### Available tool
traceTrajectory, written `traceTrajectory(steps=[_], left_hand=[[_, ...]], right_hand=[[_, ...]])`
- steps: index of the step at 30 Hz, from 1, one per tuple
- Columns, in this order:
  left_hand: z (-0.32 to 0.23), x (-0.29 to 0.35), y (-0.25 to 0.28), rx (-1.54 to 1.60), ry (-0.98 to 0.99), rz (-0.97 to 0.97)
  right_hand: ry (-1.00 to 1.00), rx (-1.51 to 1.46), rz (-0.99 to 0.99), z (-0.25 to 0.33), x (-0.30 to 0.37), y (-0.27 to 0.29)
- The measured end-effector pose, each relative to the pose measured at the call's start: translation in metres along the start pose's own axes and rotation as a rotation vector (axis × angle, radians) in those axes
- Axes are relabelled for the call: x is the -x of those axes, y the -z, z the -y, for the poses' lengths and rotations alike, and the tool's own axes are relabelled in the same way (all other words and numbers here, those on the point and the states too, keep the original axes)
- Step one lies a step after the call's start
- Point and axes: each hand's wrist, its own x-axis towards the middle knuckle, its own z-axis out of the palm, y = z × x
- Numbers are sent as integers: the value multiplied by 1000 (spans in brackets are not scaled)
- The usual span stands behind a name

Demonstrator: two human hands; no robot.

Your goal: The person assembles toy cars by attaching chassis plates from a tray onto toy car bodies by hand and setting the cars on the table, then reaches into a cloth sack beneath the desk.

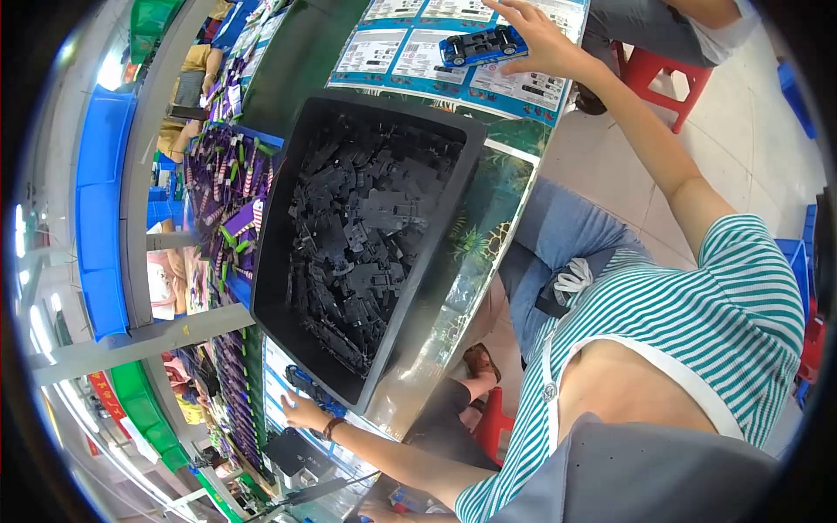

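At the top of the view, my right hand [545, 44] reaches over the printed sheets with fingers and thumb spread. A blue toy car [479, 46], upside down with its black underside and wheels showing, lies between the thumb and fingers; no firm grip on it shows. My left hand [303, 413] is stretched out with fingers apart at the lower left, beside another blue toy car [305, 388], partly hidden by the bin. Between my arms stands a large black bin [427, 253], holding many loose black plastic parts [375, 218].
Printed instruction sheets [370, 52] cover the upper table. Purple, green and striped pieces [227, 183] are heaped beyond the bin. A black box [296, 453] stands below my left hand. Blue trays [105, 209] line a shelf frame. Other people sit nearby, one on a red stool [667, 87].
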Motion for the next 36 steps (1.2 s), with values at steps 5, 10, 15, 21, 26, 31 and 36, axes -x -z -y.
traceTrajectory(steps=[5, 10, 15, 21, 26, 31, 36], left_hand=[[-154, 97, 125, 1036, -160, -181], [-215, 179, 169, 1626, -366, -55], [-293, 247, 158, 2253, -146, 527], [-349, 263, 140, 2589, 110, 1006], [-331, 241, 138, 2493, 219, 746], [-315, 220, 113, 2579, 356, 626], [-306, 214, 97, 2601, 328, 594]], right_hand=[[-71, -393, 297, -24, 7, -15], [-187, -490, 479, 36, -41, 57], [168, -641, 324, 115, -69, 118], [373, -948, 465, 217, -48, 113], [452, -1054, 469, 237, -53, 93], [557, -285, 625, 217, -59, 38], [654, -220, 707, 221, -44, 21]])
